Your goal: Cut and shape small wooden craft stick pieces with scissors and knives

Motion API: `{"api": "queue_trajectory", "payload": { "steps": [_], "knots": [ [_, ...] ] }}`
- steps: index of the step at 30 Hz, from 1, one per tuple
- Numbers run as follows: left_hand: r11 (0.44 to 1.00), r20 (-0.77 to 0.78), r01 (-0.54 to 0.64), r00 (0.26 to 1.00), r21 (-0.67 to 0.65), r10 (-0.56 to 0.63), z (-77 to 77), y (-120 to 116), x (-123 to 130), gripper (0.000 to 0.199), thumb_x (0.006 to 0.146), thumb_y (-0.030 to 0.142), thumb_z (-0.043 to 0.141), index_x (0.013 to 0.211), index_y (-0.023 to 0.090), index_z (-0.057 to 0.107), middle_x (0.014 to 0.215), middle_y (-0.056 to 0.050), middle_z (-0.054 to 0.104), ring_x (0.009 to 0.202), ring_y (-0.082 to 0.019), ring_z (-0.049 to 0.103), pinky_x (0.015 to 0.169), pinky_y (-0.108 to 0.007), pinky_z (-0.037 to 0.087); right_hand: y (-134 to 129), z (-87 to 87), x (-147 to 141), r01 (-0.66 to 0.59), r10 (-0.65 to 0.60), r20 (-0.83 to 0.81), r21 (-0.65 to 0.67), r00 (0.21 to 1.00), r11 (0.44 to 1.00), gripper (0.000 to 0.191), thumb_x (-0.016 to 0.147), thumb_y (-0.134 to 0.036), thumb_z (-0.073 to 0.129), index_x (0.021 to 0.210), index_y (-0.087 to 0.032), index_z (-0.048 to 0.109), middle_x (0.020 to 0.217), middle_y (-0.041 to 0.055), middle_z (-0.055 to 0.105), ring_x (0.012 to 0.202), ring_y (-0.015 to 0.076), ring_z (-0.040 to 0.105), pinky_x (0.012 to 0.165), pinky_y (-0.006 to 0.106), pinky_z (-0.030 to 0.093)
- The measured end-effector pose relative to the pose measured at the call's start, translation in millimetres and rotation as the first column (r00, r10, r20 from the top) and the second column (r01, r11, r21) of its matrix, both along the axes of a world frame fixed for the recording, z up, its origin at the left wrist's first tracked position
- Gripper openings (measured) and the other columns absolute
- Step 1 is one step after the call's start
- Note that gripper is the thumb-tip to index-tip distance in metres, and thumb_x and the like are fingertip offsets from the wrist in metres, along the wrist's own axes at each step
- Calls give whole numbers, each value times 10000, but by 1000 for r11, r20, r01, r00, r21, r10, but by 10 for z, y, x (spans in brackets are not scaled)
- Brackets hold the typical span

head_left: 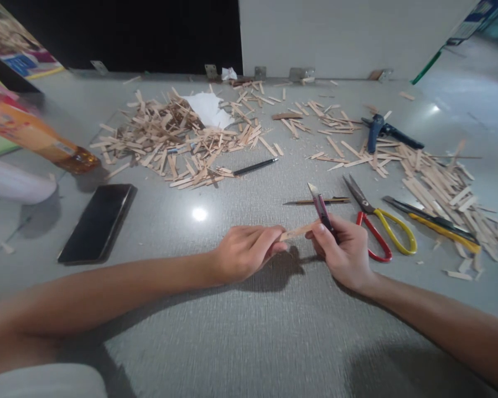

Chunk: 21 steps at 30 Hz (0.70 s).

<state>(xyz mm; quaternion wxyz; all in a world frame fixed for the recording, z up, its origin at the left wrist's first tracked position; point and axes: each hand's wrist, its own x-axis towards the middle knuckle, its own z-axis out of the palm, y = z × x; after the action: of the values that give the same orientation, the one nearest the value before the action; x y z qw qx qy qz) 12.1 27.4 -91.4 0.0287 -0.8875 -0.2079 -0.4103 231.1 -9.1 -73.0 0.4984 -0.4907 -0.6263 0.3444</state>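
Observation:
My left hand (247, 251) pinches one end of a thin flat wooden stick (297, 232) above the table. At the stick's other end is my right hand (343, 249), its fingers closed around a utility knife (322, 210) with a dark pink and black handle. The knife's blade points up and away from me; my right thumb lies close to the stick, and I cannot tell whether it presses on it. Just beyond my hands lies a slim pencil-like craft knife (315, 202). Scissors (373, 213) with one red and one yellow handle rest right of my right hand.
Cut wooden sticks form a pile (157, 132) at back left and another (435, 171) at right. A yellow-black cutter (435, 224), a dark glue gun (382, 132), a black pen (255, 167), a phone (97, 224) and an orange bottle (37, 130) lie around. A panel (336, 38) stands behind.

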Motion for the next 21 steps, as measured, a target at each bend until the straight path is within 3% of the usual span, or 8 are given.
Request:
{"api": "queue_trajectory", "payload": {
  "steps": [8,14,17,19,21],
  "knots": [
    [1000,-17,2,1000,-25,-3,13,-7,3,382,1224,289,304,1053,143,613,754,-10,767,578,-119,701,520,-230,520,0,13,-6,27,-26,20,-44,999,999,559,1018,-686,635,713,-219,665,501,-70,424,426,104,348,409,259,275],
    [967,13,4,1000,-256,-1,19,17,-3,500,1228,329,258,954,157,640,581,43,642,421,-94,568,424,-208,401,14,-7,-24,4,-5,-17,-60,1000,998,535,1043,-675,601,767,-220,658,507,-84,402,422,98,336,390,245,277],
    [911,62,-67,993,-408,101,46,63,-6,462,1225,302,260,974,167,624,529,83,550,374,-79,506,415,-185,389,-21,-33,-39,26,-27,-29,-49,999,998,346,1106,-527,541,1003,-223,670,495,-115,418,379,99,359,368,225,311],
    [844,116,-79,980,-530,164,59,95,-6,460,1222,361,272,936,190,589,550,72,558,410,-88,532,433,-186,408,-64,-41,-48,26,-27,87,9,996,1000,164,1092,-361,571,1097,-223,661,553,-85,583,404,106,502,407,220,416],
    [799,147,-65,971,-598,190,59,117,-6,478,1216,444,279,902,208,552,569,60,571,441,-95,547,447,-191,416,-108,-44,-55,-4,-17,228,93,974,996,113,1056,-237,602,1120,-219,693,674,-34,728,492,119,643,487,226,522]
  ]
}}
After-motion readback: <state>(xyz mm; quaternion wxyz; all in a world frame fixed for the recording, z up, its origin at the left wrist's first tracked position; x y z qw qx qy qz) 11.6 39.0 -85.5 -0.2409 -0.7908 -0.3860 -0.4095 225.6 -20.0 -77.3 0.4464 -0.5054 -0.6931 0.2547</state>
